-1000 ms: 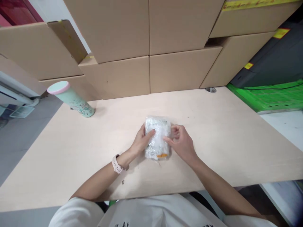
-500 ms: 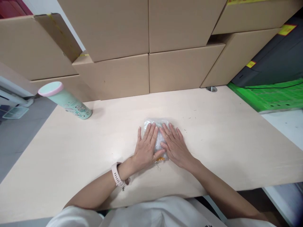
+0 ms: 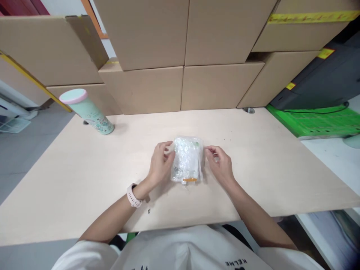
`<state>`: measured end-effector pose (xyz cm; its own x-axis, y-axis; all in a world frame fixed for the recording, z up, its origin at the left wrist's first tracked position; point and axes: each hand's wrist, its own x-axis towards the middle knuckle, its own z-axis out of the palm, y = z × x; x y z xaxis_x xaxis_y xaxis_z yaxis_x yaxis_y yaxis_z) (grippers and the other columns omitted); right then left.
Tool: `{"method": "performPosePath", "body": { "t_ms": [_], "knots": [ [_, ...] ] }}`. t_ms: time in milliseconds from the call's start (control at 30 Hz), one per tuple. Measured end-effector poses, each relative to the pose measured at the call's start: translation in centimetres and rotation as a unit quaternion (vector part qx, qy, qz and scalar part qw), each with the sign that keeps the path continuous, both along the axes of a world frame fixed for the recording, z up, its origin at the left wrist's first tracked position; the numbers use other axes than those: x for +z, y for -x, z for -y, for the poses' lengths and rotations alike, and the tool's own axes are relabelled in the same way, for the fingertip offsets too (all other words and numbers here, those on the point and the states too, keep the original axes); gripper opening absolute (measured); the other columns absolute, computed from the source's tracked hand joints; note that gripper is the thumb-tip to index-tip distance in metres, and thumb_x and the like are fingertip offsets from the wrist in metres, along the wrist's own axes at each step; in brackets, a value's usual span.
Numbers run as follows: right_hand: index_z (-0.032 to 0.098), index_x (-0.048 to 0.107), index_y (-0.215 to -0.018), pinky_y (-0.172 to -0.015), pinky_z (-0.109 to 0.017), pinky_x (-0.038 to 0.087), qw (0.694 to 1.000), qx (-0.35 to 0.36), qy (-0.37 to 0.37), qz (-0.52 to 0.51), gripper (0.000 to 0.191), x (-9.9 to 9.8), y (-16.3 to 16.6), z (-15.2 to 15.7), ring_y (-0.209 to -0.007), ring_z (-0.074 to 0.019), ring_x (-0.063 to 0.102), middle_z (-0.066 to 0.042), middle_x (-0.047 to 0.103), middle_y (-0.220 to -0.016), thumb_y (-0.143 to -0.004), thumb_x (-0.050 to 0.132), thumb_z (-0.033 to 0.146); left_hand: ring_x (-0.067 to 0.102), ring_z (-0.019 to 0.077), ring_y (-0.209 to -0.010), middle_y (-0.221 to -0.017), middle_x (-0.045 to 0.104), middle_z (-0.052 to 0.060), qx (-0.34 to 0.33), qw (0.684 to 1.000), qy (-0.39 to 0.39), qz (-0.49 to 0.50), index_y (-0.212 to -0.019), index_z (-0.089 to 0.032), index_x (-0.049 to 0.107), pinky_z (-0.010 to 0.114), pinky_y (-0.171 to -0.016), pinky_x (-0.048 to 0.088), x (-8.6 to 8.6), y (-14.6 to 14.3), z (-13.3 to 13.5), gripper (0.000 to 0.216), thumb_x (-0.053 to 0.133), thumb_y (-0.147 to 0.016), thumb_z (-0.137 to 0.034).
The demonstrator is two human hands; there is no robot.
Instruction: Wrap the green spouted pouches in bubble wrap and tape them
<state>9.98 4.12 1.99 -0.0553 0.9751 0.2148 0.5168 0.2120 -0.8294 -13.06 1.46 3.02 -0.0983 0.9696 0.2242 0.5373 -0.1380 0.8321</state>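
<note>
A flat packet in clear bubble wrap (image 3: 187, 157) lies on the table in front of me. Its contents look white, with a green mark near the top and an orange strip along the bottom edge. At the packet's left side is my left hand (image 3: 161, 163), its fingers curved and the thumb apart from them, touching or nearly touching the wrap. My right hand (image 3: 221, 165) is at the opposite edge, thumb and forefinger tips together at the upper right of the wrap and the other fingers curled. A pale watch band (image 3: 133, 195) circles my left wrist.
A mint-green tumbler (image 3: 91, 112) with a pink rim stands at the table's back left. Cardboard boxes (image 3: 152, 90) are stacked along the back edge. To the right are a green plastic crate (image 3: 317, 122) and a dark grey case (image 3: 317, 82). The light wooden table (image 3: 84, 180) bears small dark specks.
My hands lay flat on top of the packet; now they have parted to its left and right sides with fingers curved, uncovering it. The camera view has shifted slightly.
</note>
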Motion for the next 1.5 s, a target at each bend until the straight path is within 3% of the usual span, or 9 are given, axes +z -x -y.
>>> {"method": "performPosePath", "body": {
  "t_ms": [167, 400, 667, 867, 1000, 1167, 1267, 1367, 1500],
  "knots": [
    [0.025, 0.043, -0.142, -0.090, -0.043, 0.049, 0.991, 0.101, 0.088, 0.015, 0.060, 0.3, 1.4, 0.3, -0.106, -0.0255, 0.059, -0.012, 0.058, -0.128, -0.091, 0.048, 0.057, 0.056, 0.0123, -0.065, -0.086, 0.059, 0.001, -0.035, 0.979, 0.145, 0.140, -0.124, -0.019, 0.048, 0.027, -0.058, 0.047, -0.4, 0.4, 1.0, 0.043, 0.059, -0.087, -0.039],
    [0.030, 0.026, -0.151, -0.098, -0.044, 0.046, 0.995, 0.069, 0.000, -0.067, 0.094, 2.6, 3.6, 0.0, -0.118, -0.0288, 0.056, -0.012, 0.047, -0.145, -0.074, 0.074, 0.053, 0.060, 0.0152, -0.086, -0.104, 0.059, 0.004, -0.062, 0.979, -0.060, 0.187, -0.133, -0.026, 0.039, 0.030, -0.078, 0.050, 0.9, -1.4, 2.3, 0.053, 0.064, -0.086, -0.034],
    [0.022, 0.048, -0.139, -0.079, -0.038, 0.055, 0.943, 0.088, 0.178, -0.267, 0.072, 1.7, 3.3, -2.0, -0.084, -0.0216, 0.068, -0.010, 0.071, -0.113, -0.078, 0.069, 0.052, 0.058, 0.0205, -0.101, -0.134, 0.048, 0.012, 0.035, 0.993, 0.050, 0.101, -0.143, -0.026, 0.036, 0.039, -0.085, 0.051, -1.5, 0.0, 2.6, 0.065, 0.064, -0.085, -0.037],
    [0.028, 0.061, -0.126, -0.092, -0.037, 0.053, 0.844, 0.208, 0.308, -0.386, 0.055, 2.5, 4.5, -0.5, -0.105, -0.0234, 0.068, -0.006, 0.072, -0.117, -0.076, 0.077, 0.043, 0.052, 0.0275, -0.126, -0.140, 0.051, 0.012, -0.120, 0.922, 0.145, 0.337, -0.141, -0.028, 0.043, 0.044, -0.103, 0.045, 0.3, -1.5, 3.4, 0.054, 0.055, -0.092, -0.048],
    [0.026, 0.064, -0.121, -0.083, -0.035, 0.054, 0.868, 0.167, 0.256, -0.391, 0.050, 2.5, 3.3, -1.1, -0.086, -0.0194, 0.071, -0.006, 0.074, -0.108, -0.076, 0.076, 0.043, 0.055, 0.0280, -0.120, -0.132, 0.056, 0.013, -0.053, 0.935, 0.138, 0.321, -0.141, -0.022, 0.041, 0.043, -0.100, 0.046, -0.4, -1.0, 2.8, 0.065, 0.068, -0.084, -0.037],
    [0.021, 0.067, -0.114, -0.086, -0.045, 0.051, 0.981, -0.094, -0.019, -0.169, 0.036, 2.3, -1.9, -3.8, -0.086, -0.0232, 0.066, -0.008, 0.073, -0.098, -0.084, 0.064, 0.041, 0.050, 0.0241, -0.120, -0.135, 0.049, 0.011, 0.117, 0.988, 0.026, 0.097, -0.142, -0.025, 0.039, 0.041, -0.097, 0.045, -1.5, 1.4, 2.0, 0.062, 0.062, -0.084, -0.024],
    [0.019, 0.068, -0.113, -0.101, -0.055, 0.040, 0.959, -0.178, -0.211, 0.071, 0.031, 2.4, -3.3, -4.1, -0.114, -0.0308, 0.058, -0.014, 0.065, -0.123, -0.088, 0.059, 0.034, 0.053, 0.0220, -0.111, -0.124, 0.055, 0.009, 0.100, 0.995, 0.000, 0.020, -0.127, -0.024, 0.053, 0.038, -0.090, 0.047, -1.3, 1.7, 2.2, 0.040, 0.056, -0.087, -0.021],
    [0.019, 0.070, -0.107, -0.105, -0.054, 0.037, 0.944, -0.062, -0.267, 0.182, 0.024, 1.9, -1.6, -2.8, -0.118, -0.0296, 0.056, -0.012, 0.067, -0.121, -0.093, 0.055, 0.031, 0.058, 0.0185, -0.093, -0.114, 0.058, 0.008, 0.057, 0.997, 0.046, 0.039, -0.122, -0.023, 0.056, 0.034, -0.079, 0.049, -1.3, 1.2, 2.6, 0.034, 0.055, -0.088, -0.024],
    [0.021, 0.070, -0.103, -0.114, -0.061, 0.021, 0.942, 0.160, -0.151, 0.253, 0.030, 0.4, 1.8, -0.9, -0.136, -0.0319, 0.042, -0.010, 0.062, -0.133, -0.100, 0.043, 0.034, 0.059, 0.0175, -0.092, -0.115, 0.059, 0.008, 0.045, 0.989, 0.082, 0.110, -0.126, -0.022, 0.053, 0.034, -0.081, 0.049, -1.6, 1.1, 2.6, 0.040, 0.060, -0.087, -0.029]
  ]
}}
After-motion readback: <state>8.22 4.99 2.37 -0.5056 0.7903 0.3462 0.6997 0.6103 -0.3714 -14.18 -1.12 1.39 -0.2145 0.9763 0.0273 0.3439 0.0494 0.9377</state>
